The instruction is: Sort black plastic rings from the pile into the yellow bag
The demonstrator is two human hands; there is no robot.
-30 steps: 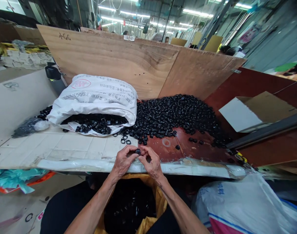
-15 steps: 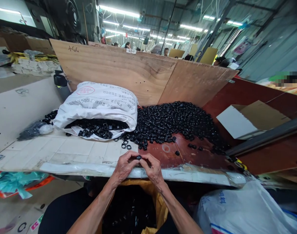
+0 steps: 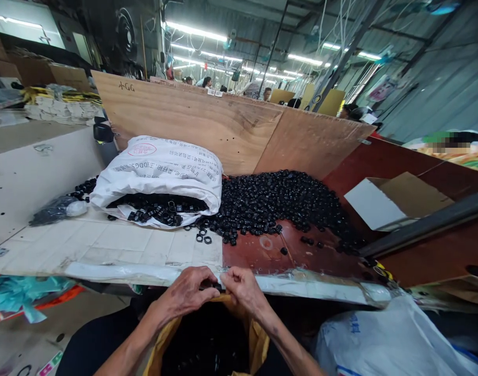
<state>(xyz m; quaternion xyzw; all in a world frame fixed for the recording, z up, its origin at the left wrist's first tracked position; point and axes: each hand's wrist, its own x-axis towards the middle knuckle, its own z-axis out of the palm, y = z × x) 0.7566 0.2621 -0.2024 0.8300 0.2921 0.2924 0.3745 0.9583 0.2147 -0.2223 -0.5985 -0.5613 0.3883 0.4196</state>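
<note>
My left hand [image 3: 189, 291] and my right hand [image 3: 243, 290] meet at the front edge of the table. Their fingers are closed in pinches on a small black plastic part [image 3: 220, 286], mostly covered by the fingertips. Directly below is an open yellow sack [image 3: 258, 339] with a dark mass of black parts inside. Beyond my hands, a heap of small black plastic pieces [image 3: 286, 201] spreads over the reddish-brown board. Several black rings [image 3: 207, 240] lie loose near the heap. A white woven sack [image 3: 164, 162] rests on its side, its mouth spilling more black pieces.
A wooden panel [image 3: 191, 120] closes off the back of the table. An open carton [image 3: 380, 203] and a dark metal bar [image 3: 427, 222] stand at the right. A white plastic bag [image 3: 399, 339] sits below right. Other people are in the background.
Both hands have come down and closer to me, from above the tabletop to its front edge over the yellow sack. The black part is now more hidden. The view has tilted slightly.
</note>
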